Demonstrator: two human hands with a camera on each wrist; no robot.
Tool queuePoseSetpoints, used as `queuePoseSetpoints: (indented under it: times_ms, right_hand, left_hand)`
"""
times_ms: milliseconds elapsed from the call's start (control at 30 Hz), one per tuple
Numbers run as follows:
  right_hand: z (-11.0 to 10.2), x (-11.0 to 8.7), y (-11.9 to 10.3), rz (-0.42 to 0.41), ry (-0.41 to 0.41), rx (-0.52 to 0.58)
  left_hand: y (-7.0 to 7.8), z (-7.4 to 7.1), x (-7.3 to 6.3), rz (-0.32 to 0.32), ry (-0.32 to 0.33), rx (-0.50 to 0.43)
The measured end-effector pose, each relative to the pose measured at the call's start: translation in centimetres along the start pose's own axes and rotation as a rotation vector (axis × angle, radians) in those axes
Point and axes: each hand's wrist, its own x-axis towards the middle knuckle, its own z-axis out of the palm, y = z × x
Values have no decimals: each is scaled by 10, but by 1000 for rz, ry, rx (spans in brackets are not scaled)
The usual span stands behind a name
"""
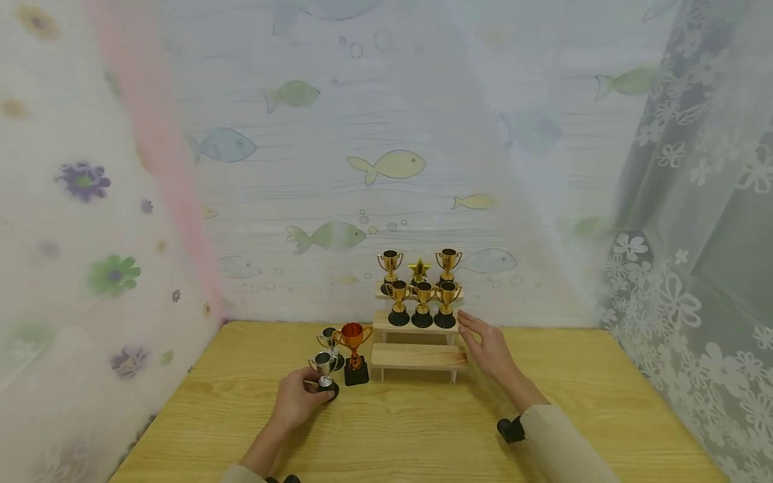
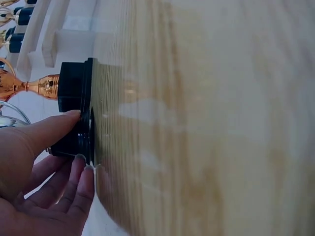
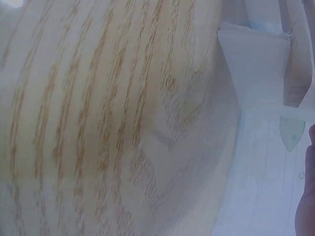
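My left hand (image 1: pixel 294 401) grips a small silver trophy cup (image 1: pixel 325 366) by its black base, thumb on the near side. In the left wrist view the thumb and fingertips close about that black base (image 2: pixel 74 140), low at the wooden tabletop. Right behind it stand a second silver trophy (image 1: pixel 329 339) and a taller bronze trophy (image 1: pixel 353 335) on a square black base. My right hand (image 1: pixel 490 350) is at the right end of the three-step wooden stand (image 1: pixel 418 357), fingers extended beside its middle step. Only a sliver of that hand (image 3: pixel 306 196) appears in the right wrist view.
Three gold cups (image 1: pixel 423 296) line the middle step. Two more gold cups (image 1: pixel 448 261) flank a gold star trophy (image 1: pixel 419 270) on the top step; the bottom step is bare. A fish-printed curtain (image 1: pixel 386 201) hangs behind the wooden table (image 1: pixel 410 429).
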Motion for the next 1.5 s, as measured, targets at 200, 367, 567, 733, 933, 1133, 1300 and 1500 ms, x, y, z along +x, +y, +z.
queuePoseSetpoints:
  times_ms: [200,367,567,733,933,1133,1300,1500]
  right_hand:
    - [0,2,0,-3,3,2]
    - [0,0,0,-6,4,7]
    - [2,-2,-2,-15,-3,11]
    - [1,-1,-2,-13,6,4]
    - [0,0,-1,-5,4,7]
    - [1,-3,1,-4,0,12]
    - [2,-2,1,-7,5,12]
    - [0,-1,-1,-9,9,18]
  left_hand:
    - [1,-1,1,-15,-5,-6]
    - [0,0,0,-27,-1,-10]
    - [7,-7,-9,-57,21,-20]
    - [12,-16,-17,-95,25,-61]
    - [16,-22,-25,-97,27,-59]
    - [30,-20,-34,-46,16,-76]
    - [49,-13,-36,24,3,-96]
    - [70,0,-30,79,-13,-139]
